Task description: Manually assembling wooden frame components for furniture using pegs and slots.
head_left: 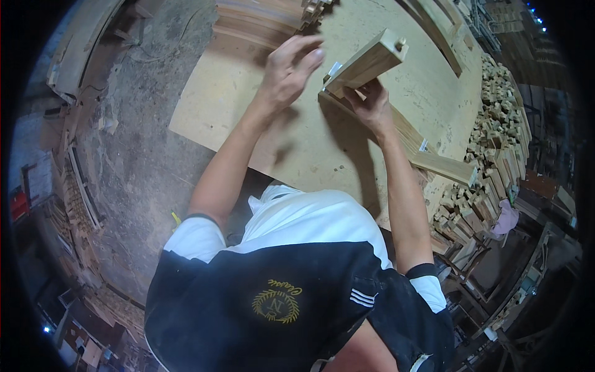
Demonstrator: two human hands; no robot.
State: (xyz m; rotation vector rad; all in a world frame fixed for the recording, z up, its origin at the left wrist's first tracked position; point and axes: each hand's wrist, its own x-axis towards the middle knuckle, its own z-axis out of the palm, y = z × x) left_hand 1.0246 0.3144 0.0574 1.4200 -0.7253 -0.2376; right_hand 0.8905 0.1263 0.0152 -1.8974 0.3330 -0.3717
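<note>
My right hand (373,106) is closed on a pale wooden post (367,60), near the lower end of the post. A small round peg sticks out of the post's raised end. At its lower end the post meets a long wooden rail (404,131), which runs toward the lower right beneath my hand. Another short wooden piece (444,166) lies at the rail's far end, with a small white patch beside that joint. To the left of the post, my left hand (289,69) is raised over the board, fingers apart and holding nothing, slightly smeared by motion.
A light board tabletop (214,102) lies under the work. Stacked wooden strips (257,22) stand at its far left, and long dark boards (437,31) lie at the far right. A big pile of cut wood pieces (496,136) lines the right edge. Concrete floor (139,149) stretches left.
</note>
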